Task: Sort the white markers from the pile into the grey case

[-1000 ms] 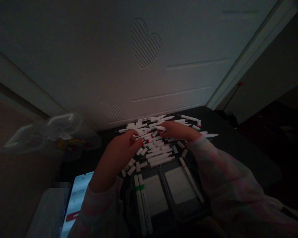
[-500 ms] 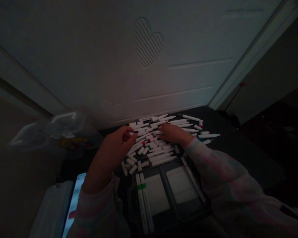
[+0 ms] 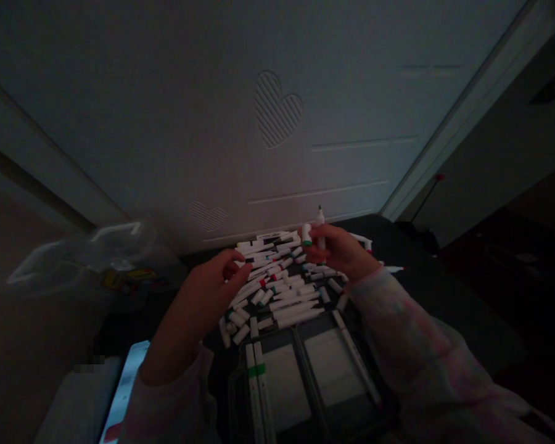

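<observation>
The scene is very dim. A pile of several white markers (image 3: pixel 277 287) with coloured bands lies on a dark surface in front of a white door. My right hand (image 3: pixel 340 250) is closed round two markers (image 3: pixel 320 223), one held upright with its tip up, lifted above the pile. My left hand (image 3: pixel 208 296) rests at the pile's left edge, fingers curled and pinching a marker (image 3: pixel 250 261) there. Below the pile sits a dark open case (image 3: pixel 305 376) with two markers (image 3: pixel 255 388) laid at its left side and another along its right.
A clear plastic container with white handles (image 3: pixel 106 246) stands at the left. A lit phone screen (image 3: pixel 123 394) glows at the lower left. The white door with embossed hearts (image 3: pixel 277 108) rises just behind the pile.
My right hand has risen out of the pile with markers in it, one now upright. My left hand has shifted slightly toward me. The camera has tilted a little.
</observation>
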Demonstrator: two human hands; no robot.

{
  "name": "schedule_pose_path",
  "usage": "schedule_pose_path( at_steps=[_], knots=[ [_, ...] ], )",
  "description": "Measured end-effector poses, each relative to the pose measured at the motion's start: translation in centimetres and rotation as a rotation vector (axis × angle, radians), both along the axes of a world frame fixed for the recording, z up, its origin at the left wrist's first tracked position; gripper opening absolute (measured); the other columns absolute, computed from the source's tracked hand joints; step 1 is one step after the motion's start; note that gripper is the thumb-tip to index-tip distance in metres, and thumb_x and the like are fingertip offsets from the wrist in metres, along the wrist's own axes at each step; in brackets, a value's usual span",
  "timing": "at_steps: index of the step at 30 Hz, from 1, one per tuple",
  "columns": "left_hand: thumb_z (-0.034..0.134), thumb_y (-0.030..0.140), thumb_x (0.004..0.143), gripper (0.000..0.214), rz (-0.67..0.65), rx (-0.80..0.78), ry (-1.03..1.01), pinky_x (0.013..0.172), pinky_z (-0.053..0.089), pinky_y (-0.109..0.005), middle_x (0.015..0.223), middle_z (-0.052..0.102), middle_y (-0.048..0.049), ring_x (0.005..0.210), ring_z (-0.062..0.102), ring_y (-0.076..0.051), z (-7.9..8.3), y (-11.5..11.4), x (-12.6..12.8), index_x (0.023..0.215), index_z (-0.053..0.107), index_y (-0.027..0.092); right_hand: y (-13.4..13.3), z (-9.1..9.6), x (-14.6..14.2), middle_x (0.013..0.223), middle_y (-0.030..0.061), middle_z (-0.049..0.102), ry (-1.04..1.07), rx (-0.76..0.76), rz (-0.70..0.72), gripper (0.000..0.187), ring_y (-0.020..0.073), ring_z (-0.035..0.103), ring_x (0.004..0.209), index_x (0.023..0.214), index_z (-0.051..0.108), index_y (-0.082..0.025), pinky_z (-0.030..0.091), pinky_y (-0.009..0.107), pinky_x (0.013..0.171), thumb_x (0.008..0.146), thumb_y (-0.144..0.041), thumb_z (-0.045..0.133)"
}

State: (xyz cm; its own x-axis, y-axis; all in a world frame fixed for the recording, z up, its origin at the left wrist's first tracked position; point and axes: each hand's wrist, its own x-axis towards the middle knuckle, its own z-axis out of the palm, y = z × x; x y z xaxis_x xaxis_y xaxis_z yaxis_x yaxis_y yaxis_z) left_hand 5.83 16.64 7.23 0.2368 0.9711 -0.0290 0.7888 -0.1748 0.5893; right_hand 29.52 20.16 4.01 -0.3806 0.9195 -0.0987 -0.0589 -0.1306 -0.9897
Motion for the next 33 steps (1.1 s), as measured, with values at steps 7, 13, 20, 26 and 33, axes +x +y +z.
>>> schedule_pose_path(
  at_steps=[7,13,20,26,33],
  knots=[
    [0.042,0.052,0.075,0.039,-0.006,-0.015,-0.024,0.058,0.04,-0.027,0.076,0.066,-0.0014,0.064,0.059,-0.017,-0.3,0.3,0.0,0.091,0.058,0.021,-0.4,1.0,0.2,0.042,-0.009,0.023,0.195,-0.056,0.044,0.012,0.0062,0.01,0.034,0.065,0.038,-0.02,0.019,0.021,0.039,0.073,-0.024,0.031],
    [0.042,0.052,0.075,0.039,-0.012,-0.031,-0.013,0.063,0.042,-0.028,0.079,0.066,-0.0017,0.071,0.06,-0.019,-0.3,0.2,0.1,0.092,0.058,0.021,0.8,-0.7,1.2,0.056,-0.0001,0.05,-0.687,0.177,-0.244,0.027,0.0094,0.041,0.046,0.072,0.052,-0.016,0.035,0.023,0.049,0.078,-0.037,0.035],
    [0.042,0.053,0.076,0.039,-0.028,-0.02,-0.01,0.062,0.041,-0.027,0.078,0.066,-0.001,0.07,0.06,-0.018,-0.7,0.2,-0.1,0.093,0.057,0.022,2.4,-3.0,3.7,0.094,0.0157,0.063,-1.168,0.19,-0.311,0.033,0.0234,0.058,0.086,0.092,0.06,-0.01,0.039,0.029,0.071,0.075,-0.033,0.045],
    [0.041,0.054,0.076,0.041,-0.024,-0.034,-0.004,0.061,0.041,-0.027,0.078,0.065,-0.001,0.068,0.059,-0.018,-0.5,0.2,0.1,0.094,0.057,0.021,2.7,-3.3,4.2,0.099,0.0142,0.064,-1.269,0.212,-0.286,0.034,0.0222,0.059,0.089,0.097,0.061,-0.012,0.04,0.027,0.073,0.078,-0.035,0.044],
    [0.041,0.054,0.075,0.041,-0.014,-0.03,0.024,0.061,0.041,-0.027,0.078,0.065,-0.001,0.068,0.059,-0.018,-0.4,0.2,0.1,0.094,0.057,0.021,2.0,-2.3,3.3,0.098,0.012,0.065,-1.255,0.292,-0.158,0.032,0.0199,0.06,0.086,0.098,0.061,-0.012,0.039,0.025,0.07,0.081,-0.034,0.043]
  ],
)
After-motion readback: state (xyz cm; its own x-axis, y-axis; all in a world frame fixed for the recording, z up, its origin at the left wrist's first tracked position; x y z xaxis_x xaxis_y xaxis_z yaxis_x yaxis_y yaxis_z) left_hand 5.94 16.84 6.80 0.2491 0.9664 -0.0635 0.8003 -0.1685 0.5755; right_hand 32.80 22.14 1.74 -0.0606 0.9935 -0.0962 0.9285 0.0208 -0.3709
